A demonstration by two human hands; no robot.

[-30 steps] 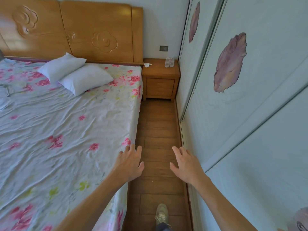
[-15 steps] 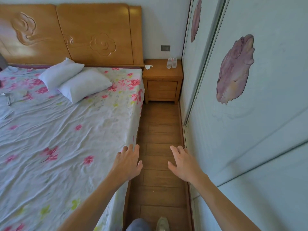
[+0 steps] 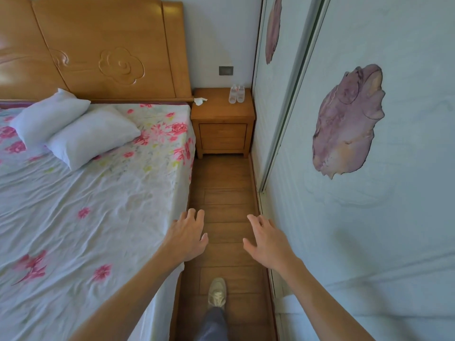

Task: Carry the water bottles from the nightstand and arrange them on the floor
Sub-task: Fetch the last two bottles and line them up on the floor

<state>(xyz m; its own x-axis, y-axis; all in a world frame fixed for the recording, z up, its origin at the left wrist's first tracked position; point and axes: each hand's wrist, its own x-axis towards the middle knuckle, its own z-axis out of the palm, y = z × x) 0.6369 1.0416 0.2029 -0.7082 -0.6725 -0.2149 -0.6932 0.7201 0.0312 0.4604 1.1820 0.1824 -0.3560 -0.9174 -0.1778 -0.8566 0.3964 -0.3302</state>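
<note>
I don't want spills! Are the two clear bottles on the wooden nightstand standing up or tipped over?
Standing up. The two small clear plastic water bottles stand side by side, caps uppermost, on the brown wooden nightstand.

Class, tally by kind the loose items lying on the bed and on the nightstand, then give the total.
Water bottles: 2
Pillows: 2
Crumpled white scrap: 1
Total: 5
</note>
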